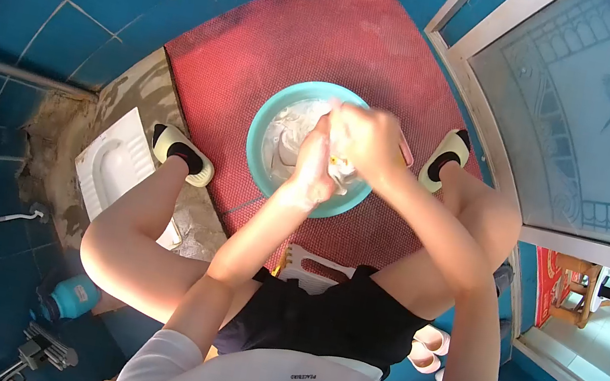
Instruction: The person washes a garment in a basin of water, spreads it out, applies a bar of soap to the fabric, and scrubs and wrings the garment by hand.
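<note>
A round turquoise basin [255,151] stands on the red mat between my feet. Inside it lies wet white cloth [296,125] in water. My left hand [314,161] is over the basin, closed on part of the white cloth, which hangs below it with a small yellow spot. Close against it on the right, my right hand [365,137] is curled and blurred by motion; what its fingers hold is hidden. A pink object [406,150] shows at the basin's right side, partly behind my right hand.
Red textured mat [267,37] covers the floor ahead. At left are a white squat toilet [117,166], a turquoise container [74,297] and blue tiled walls. A framed glass door [579,116] stands at right. Pale slippers [428,349] lie at lower right.
</note>
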